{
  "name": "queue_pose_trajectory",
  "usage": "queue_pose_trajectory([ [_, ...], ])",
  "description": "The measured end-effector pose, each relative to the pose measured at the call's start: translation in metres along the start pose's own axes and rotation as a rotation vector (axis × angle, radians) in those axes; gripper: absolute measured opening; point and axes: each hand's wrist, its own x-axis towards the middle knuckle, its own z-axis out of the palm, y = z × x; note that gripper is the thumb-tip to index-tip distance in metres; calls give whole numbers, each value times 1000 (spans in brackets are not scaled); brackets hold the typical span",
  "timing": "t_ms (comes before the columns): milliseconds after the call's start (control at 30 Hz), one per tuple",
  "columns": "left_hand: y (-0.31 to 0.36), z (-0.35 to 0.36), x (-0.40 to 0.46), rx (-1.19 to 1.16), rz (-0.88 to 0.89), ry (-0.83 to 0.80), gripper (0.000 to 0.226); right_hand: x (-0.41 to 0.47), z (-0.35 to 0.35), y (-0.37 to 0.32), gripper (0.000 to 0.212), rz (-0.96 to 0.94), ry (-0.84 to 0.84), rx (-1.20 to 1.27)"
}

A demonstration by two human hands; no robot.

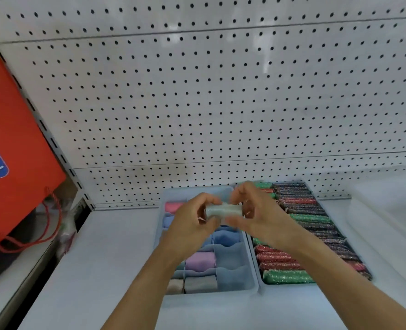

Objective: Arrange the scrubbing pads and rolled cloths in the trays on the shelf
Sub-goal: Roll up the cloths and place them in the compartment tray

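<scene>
1. Head view: both hands, left hand (192,219) and right hand (259,210), are holding a pale rolled cloth (223,210) by its ends, fingers curled round it, probably tightening the roll.
2. It is hovering over the divided tray (249,285); scrubbing pads (301,220) are filling the right tray.

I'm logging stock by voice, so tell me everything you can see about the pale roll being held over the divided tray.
The pale roll is a small, whitish-grey cylinder, apparently a rolled cloth, though motion blur hides its texture. It lies roughly level, raised above the middle of the divided tray, touching no compartment. The left hand grips its left end and the right hand its right end, fingers curled around it. Nothing else touches it.
</scene>
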Motion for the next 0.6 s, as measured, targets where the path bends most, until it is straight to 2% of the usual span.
queue_pose_trajectory([
  [33,-7,3,0,32,6,-9,34,2,6,3,25,-4,-35,-117],
  [133,-28,11,0,149,31,-66,30,5,22,7,14,-3,-102,-497],
  [233,-48,23,-3,248,28,-117,36,7,37,15,20,-28,-127,-892],
  [300,-55,30,-7,296,23,-141,37,7,45,23,20,-37,-176,-993],
  [433,-60,29,-13,431,17,-164,22,9,50,32,18,-65,-214,-1093],
  [600,-70,7,-18,740,-4,-185,29,8,59,41,24,-111,-260,-1208],
])
